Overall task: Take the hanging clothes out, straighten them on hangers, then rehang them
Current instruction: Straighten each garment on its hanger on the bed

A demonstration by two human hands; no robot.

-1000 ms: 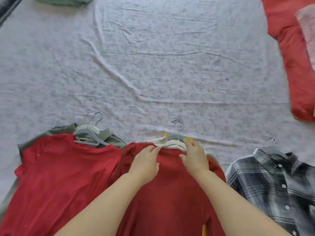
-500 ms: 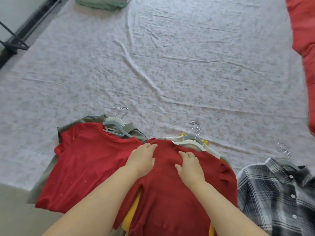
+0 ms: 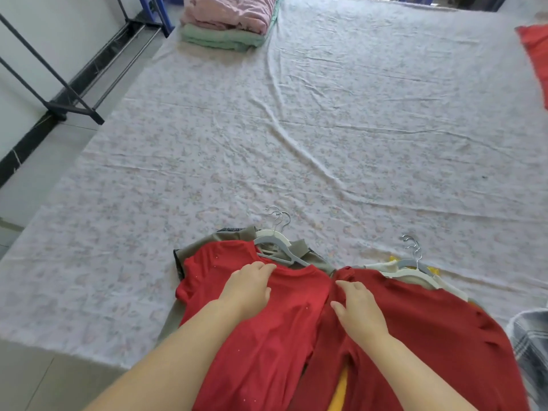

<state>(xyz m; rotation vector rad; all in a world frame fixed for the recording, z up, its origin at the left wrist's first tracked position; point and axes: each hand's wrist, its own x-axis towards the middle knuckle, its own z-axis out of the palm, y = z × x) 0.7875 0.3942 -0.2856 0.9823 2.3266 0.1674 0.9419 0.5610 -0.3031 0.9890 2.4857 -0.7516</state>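
A bright red T-shirt [image 3: 261, 336] lies on a grey hanger [image 3: 278, 247] over an olive garment [image 3: 320, 261]. To its right a darker red knit top [image 3: 430, 336] lies on a white hanger [image 3: 415, 274], with yellow cloth [image 3: 341, 390] under it. My left hand [image 3: 247, 287] rests flat on the bright red shirt near its collar. My right hand [image 3: 358, 307] rests on the left shoulder of the dark red top, fingers spread. A plaid shirt [image 3: 530, 348] shows at the right edge.
All of it lies on a pale floral sheet [image 3: 267, 143] spread over the floor. Folded pink and green cloth [image 3: 225, 22] is stacked at the far end. A black clothes rack base [image 3: 74, 105] stands at the left. Red bedding [image 3: 533, 51] is at the far right.
The view has swung left and up. Both hands have shifted left: my left hand from the dark red top onto the bright red shirt, my right hand to the dark top's left shoulder.
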